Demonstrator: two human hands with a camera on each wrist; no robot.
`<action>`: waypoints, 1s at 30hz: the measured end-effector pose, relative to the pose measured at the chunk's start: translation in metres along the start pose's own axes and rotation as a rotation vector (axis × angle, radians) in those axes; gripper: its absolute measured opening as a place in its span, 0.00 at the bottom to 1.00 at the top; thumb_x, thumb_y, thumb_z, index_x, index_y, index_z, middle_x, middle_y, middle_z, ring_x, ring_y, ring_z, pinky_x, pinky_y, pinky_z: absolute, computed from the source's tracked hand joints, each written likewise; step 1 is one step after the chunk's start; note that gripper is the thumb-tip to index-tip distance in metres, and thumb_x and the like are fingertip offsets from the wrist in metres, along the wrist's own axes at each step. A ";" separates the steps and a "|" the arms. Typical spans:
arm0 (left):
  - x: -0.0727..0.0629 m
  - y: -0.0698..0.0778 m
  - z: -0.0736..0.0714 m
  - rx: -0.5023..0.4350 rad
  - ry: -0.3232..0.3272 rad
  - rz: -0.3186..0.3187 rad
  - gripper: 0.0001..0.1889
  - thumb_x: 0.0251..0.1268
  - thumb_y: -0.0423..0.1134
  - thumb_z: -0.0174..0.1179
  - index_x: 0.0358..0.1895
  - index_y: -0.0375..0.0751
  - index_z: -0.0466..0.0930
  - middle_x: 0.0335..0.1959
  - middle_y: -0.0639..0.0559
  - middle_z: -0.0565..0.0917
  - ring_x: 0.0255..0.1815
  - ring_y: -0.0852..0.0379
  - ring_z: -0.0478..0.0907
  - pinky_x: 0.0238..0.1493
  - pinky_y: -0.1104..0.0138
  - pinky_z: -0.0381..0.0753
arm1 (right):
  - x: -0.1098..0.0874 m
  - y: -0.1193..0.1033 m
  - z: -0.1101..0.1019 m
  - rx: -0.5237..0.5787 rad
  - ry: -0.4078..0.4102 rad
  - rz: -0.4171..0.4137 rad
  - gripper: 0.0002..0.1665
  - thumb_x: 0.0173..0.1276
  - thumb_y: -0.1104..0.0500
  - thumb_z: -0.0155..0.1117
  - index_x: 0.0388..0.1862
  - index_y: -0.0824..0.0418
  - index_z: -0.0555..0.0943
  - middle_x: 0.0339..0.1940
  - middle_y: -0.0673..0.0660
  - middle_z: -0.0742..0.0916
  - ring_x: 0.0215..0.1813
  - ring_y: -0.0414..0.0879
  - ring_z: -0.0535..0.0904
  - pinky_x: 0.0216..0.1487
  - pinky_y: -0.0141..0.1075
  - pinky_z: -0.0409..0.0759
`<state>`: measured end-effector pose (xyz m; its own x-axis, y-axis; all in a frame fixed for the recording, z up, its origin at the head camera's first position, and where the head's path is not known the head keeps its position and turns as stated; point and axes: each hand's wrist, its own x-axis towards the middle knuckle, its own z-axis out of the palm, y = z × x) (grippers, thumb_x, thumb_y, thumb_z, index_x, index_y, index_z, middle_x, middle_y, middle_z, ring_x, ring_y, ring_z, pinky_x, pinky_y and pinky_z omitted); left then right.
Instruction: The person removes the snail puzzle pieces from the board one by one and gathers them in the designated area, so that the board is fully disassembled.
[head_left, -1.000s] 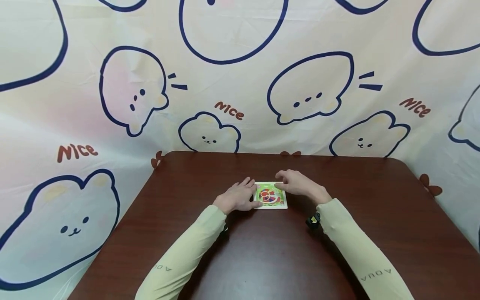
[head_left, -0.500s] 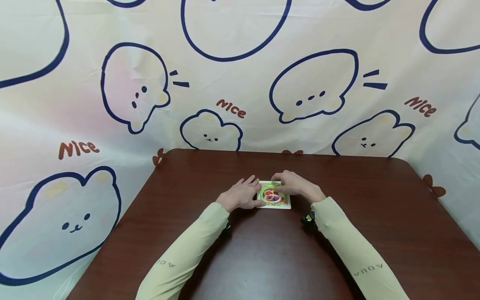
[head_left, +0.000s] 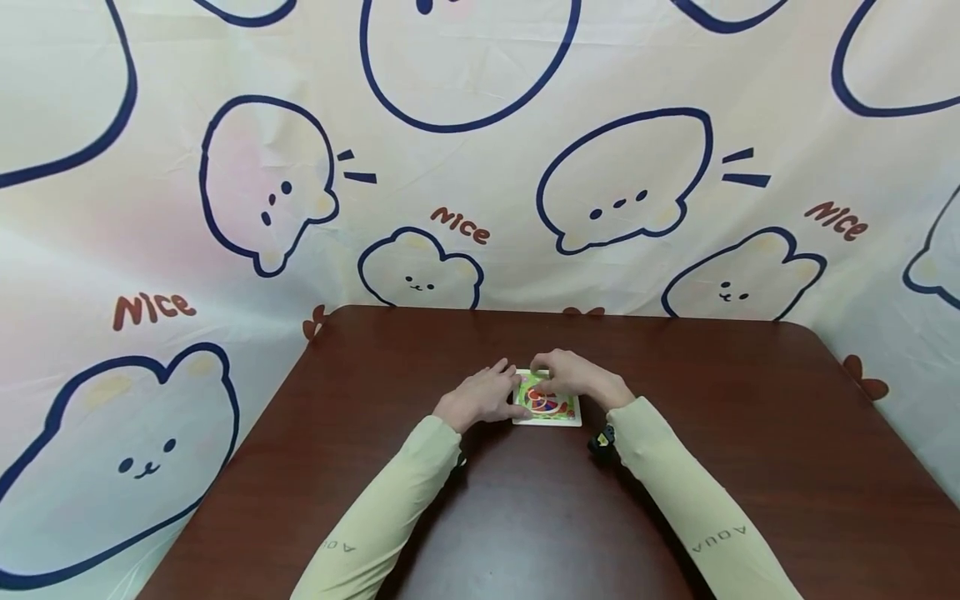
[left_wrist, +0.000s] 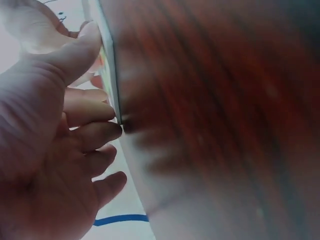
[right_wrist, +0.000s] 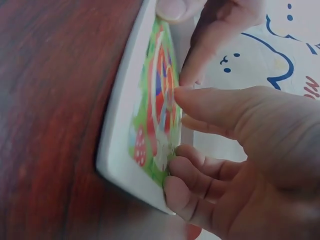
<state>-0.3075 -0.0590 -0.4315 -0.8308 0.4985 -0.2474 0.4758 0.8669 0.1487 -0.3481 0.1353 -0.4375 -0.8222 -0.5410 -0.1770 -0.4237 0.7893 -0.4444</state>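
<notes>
Head view: a small square board with a white rim lies flat on a reddish-brown tabletop, just below the view's centre. The left hand is at the board's nine o'clock, fingers slightly apart, thumb at its eight. The right hand arches over its one o'clock, fingers curved down towards the colourful picture. The step in hand looks like steadying with the left while the right works at the picture.

Left wrist view: the board appears edge-on towards eleven o'clock. The left fingers are loosely spread, not clamped, with the thumb over the rim.

Right wrist view: the right thumb meets the picture from three o'clock; other fingertips bend in from about five. I cannot tell whether they pinch anything. The next move probably calls for a steady left hand and careful right fingertips.
</notes>
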 end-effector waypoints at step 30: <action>0.004 0.006 -0.003 -0.123 -0.041 -0.145 0.42 0.60 0.63 0.62 0.74 0.49 0.63 0.79 0.48 0.57 0.82 0.49 0.44 0.74 0.52 0.62 | 0.003 -0.010 0.004 0.053 -0.028 0.056 0.20 0.68 0.58 0.67 0.58 0.58 0.78 0.45 0.59 0.85 0.38 0.45 0.81 0.36 0.36 0.81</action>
<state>-0.3090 -0.0513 -0.4290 -0.8745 0.3700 -0.3135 0.3108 0.9238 0.2234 -0.3450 0.1250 -0.4374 -0.8326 -0.5053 -0.2269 -0.3565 0.8023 -0.4788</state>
